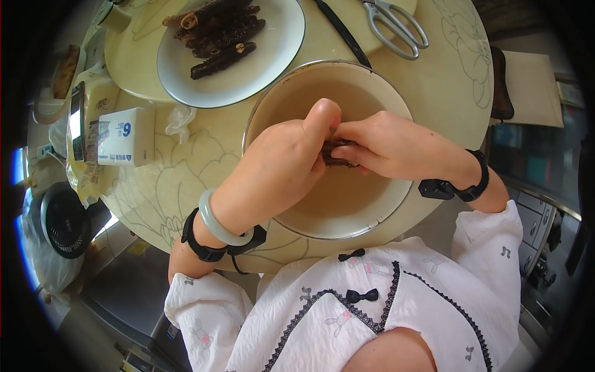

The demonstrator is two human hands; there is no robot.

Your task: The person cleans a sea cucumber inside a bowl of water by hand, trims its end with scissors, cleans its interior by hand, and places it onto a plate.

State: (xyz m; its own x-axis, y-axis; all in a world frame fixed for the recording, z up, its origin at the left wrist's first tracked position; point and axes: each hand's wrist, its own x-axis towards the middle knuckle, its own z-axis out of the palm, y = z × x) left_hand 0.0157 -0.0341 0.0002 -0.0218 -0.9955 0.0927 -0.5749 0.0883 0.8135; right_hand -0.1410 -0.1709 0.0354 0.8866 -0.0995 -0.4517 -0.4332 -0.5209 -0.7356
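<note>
Over a cream enamel basin (291, 214) of cloudy brownish water, both my hands hold one dark brown sea cucumber (336, 155). My left hand (296, 146) is closed around its left end, thumb pointing up. The fingers of my right hand (379, 144) pinch it from the right, and they hide much of it. Several more dark, wrinkled sea cucumbers (223, 43) lie piled on a white plate (263, 77) behind the basin, on the left.
Grey-handled scissors (396, 31) and a black-handled tool (344, 34) lie at the back of the patterned round table (204, 180). A white tissue pack (127, 136) and a crumpled clear plastic bag (180, 121) are on the left. A black fan (64, 220) stands beyond the table's left edge.
</note>
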